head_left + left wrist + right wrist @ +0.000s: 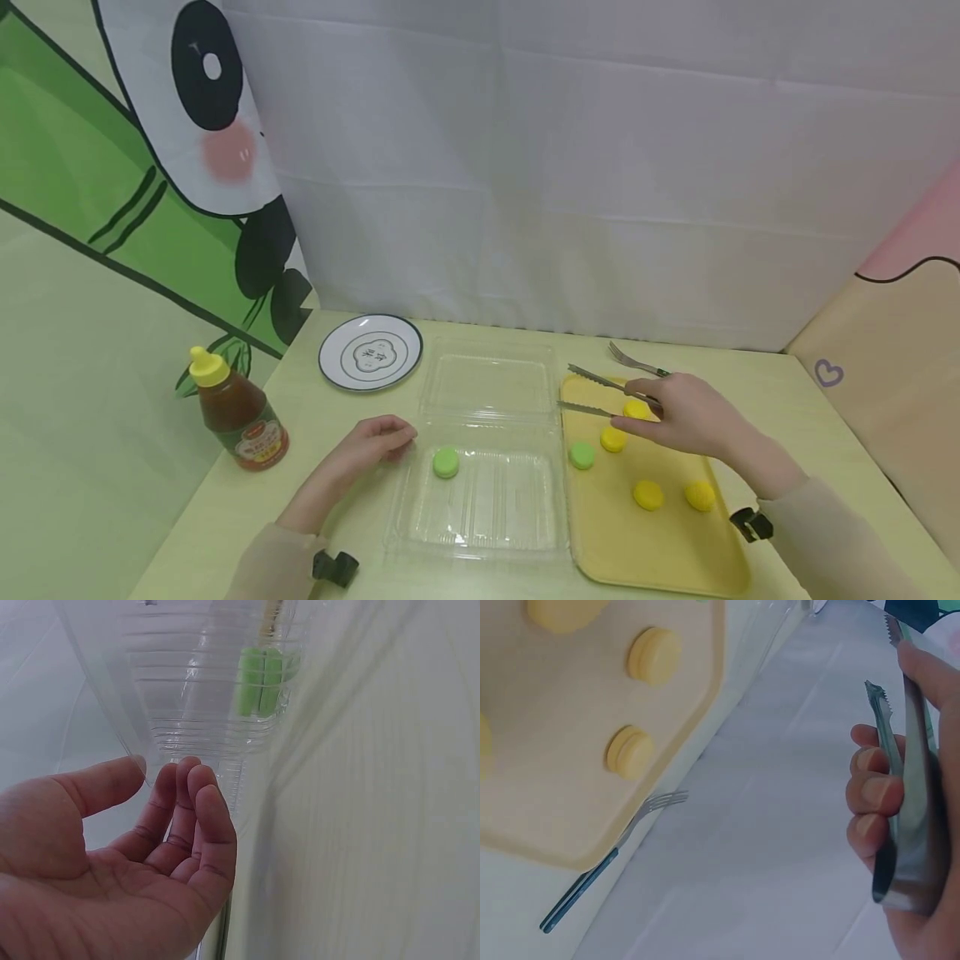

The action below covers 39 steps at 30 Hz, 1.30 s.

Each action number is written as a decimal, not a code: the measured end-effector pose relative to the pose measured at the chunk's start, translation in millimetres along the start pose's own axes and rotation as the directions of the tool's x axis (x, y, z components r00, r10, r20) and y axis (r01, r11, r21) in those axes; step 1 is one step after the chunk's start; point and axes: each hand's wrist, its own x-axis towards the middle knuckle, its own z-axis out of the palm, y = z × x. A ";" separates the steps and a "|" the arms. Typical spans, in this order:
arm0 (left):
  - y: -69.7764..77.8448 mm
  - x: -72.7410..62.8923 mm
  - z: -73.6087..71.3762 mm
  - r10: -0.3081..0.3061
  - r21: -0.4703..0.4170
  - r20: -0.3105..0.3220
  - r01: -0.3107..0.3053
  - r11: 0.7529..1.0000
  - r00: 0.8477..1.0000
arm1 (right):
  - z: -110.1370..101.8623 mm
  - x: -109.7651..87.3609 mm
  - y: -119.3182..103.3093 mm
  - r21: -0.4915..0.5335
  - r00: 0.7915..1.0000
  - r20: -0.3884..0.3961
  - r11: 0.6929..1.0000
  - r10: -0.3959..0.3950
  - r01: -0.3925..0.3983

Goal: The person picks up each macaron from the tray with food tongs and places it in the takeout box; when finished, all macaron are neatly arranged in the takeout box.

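Macarons on the tray at the head view's lower right look light and fragile, so from here I judge a gentle hold round their sides best, my right fingers gripping tongs, my left fingers loosely curved beside the clear box.

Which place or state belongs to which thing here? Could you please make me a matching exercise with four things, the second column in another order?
Things:
1. Tongs
2. Clear container
3. Fork
4. Bottle

Places and states:
A. with one green piece inside
B. topped by a yellow cap
C. held in the right hand
D. past the far edge of the tray

Pairs: 1-C, 2-A, 3-D, 4-B
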 end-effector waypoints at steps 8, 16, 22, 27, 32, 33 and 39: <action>-0.9 -0.4 -0.2 -0.004 -0.003 0.002 0.004 1.000 1.000 | -6.6 -26.4 17.5 -0.070 0.997 -0.067 0.997 -0.026 0.021; -3.3 1.9 -0.3 0.002 0.002 0.004 -0.002 1.000 1.000 | -7.7 -54.9 33.6 -0.093 0.996 -0.082 0.995 0.015 -0.022; -3.3 0.9 -0.7 0.008 0.007 0.008 -0.008 1.000 1.000 | -2.4 -72.1 43.7 -0.109 0.996 -0.078 0.992 0.052 -0.060; -2.2 -0.5 -0.9 0.005 0.000 0.006 -0.005 1.000 1.000 | 2.1 -86.2 48.3 -0.110 0.995 -0.081 0.991 0.064 -0.073; -2.2 -1.2 -0.6 -0.005 0.010 0.003 0.005 1.000 1.000 | 5.7 -99.2 51.3 -0.122 0.994 -0.093 0.990 0.054 -0.066; -2.2 -1.3 -0.6 -0.008 0.010 -0.001 0.008 1.000 1.000 | 6.2 -101.3 51.7 -0.123 0.994 -0.094 0.990 0.053 -0.064; -2.9 -1.3 0.7 -0.004 0.001 -0.010 0.004 1.000 1.000 | 10.2 -115.8 54.8 -0.117 0.991 -0.130 0.993 0.019 -0.034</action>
